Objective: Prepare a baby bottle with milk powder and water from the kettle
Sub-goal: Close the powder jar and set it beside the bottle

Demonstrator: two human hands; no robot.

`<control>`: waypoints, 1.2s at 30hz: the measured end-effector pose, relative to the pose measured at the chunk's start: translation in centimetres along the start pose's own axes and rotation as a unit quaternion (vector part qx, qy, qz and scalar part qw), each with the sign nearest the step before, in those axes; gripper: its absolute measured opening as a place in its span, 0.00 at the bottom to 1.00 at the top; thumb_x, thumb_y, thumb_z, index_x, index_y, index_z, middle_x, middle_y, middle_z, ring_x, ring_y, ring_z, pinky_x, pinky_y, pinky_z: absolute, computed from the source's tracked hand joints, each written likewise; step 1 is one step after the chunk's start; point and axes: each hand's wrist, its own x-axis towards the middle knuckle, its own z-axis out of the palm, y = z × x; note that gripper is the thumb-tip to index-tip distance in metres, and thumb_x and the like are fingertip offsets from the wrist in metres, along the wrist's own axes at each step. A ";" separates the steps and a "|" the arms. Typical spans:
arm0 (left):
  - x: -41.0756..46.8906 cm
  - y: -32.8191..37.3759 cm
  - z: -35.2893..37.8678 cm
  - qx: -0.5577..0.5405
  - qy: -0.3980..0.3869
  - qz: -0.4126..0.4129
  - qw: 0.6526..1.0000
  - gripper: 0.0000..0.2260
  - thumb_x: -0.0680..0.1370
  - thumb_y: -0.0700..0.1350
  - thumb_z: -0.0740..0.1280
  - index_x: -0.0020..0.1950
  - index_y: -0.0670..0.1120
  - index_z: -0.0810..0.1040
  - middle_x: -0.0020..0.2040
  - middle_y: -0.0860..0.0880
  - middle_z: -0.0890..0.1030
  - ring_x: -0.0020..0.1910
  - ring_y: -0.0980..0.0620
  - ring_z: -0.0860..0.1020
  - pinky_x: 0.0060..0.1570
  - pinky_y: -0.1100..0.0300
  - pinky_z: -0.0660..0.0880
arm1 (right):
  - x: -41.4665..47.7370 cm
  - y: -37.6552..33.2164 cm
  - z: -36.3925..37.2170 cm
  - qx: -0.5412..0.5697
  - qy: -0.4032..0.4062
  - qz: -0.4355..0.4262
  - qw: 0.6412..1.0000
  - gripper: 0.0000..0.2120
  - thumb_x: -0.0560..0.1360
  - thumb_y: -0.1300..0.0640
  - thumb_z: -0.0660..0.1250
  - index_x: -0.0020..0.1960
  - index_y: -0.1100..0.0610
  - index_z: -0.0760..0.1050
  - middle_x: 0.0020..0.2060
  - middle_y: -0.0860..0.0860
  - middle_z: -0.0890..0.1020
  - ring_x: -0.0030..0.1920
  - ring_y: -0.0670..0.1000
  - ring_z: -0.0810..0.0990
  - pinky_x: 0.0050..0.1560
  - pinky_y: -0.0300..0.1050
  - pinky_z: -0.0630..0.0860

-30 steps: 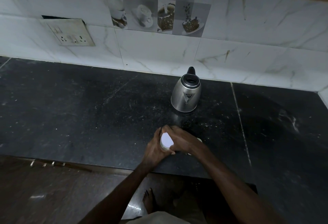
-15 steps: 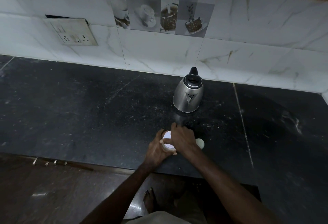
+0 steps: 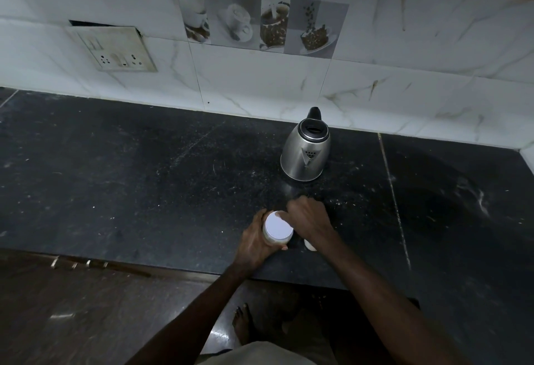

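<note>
A small jar with a flat white lid [image 3: 278, 227] stands near the front edge of the black counter [image 3: 144, 191]. My left hand [image 3: 255, 244] grips the jar's body from the left. My right hand [image 3: 309, 217] is at the lid's right side with its fingers curled. Its thumb tip rests on the lid's rim. A small white object [image 3: 310, 244] peeks out from under my right wrist, and I cannot tell what it is. The steel kettle [image 3: 306, 156] stands behind the hands, lid open, spout toward me.
A tiled wall runs along the back of the counter, with a socket plate [image 3: 115, 49] at the left. The counter's front edge [image 3: 173, 268] lies just below the hands. My bare foot [image 3: 242, 324] shows on the floor.
My right hand has slid from on top of the lid to its right side, so the whole white lid now shows. The left hand still holds the jar.
</note>
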 end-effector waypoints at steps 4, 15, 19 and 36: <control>0.0 0.2 0.0 -0.009 0.000 -0.009 1.000 0.50 0.62 0.55 0.87 0.78 0.49 0.67 0.69 0.54 0.78 0.65 0.57 0.77 0.58 0.79 0.66 | 0.2 -0.1 0.4 0.100 -0.085 -0.130 0.983 0.34 0.71 0.55 0.78 0.75 0.49 0.73 0.71 0.53 0.74 0.69 0.56 0.75 0.67 0.52 0.74; 0.1 0.3 0.0 -0.007 -0.011 -0.001 1.000 0.55 0.61 0.54 0.87 0.82 0.48 0.62 0.75 0.49 0.75 0.72 0.50 0.75 0.67 0.61 0.72 | 0.1 -3.0 0.6 0.006 -0.026 -0.063 0.998 0.27 0.73 0.43 0.73 0.66 0.55 0.75 0.60 0.58 0.78 0.57 0.62 0.82 0.51 0.52 0.77; -0.1 0.5 0.1 -0.015 -0.009 0.000 1.000 0.53 0.63 0.55 0.86 0.81 0.46 0.62 0.73 0.49 0.77 0.69 0.50 0.77 0.63 0.66 0.71 | 0.2 -3.6 1.3 -0.008 -0.044 -0.065 0.997 0.30 0.72 0.46 0.74 0.70 0.57 0.71 0.65 0.59 0.74 0.60 0.63 0.79 0.55 0.54 0.79; -0.6 0.4 0.9 -0.009 0.028 0.018 0.999 0.51 0.66 0.67 0.75 0.81 0.42 0.63 0.73 0.45 0.77 0.69 0.46 0.78 0.67 0.49 0.76 | 0.2 -4.0 3.2 0.000 -0.005 0.026 1.000 0.35 0.70 0.39 0.77 0.68 0.57 0.71 0.66 0.58 0.72 0.59 0.60 0.79 0.54 0.51 0.77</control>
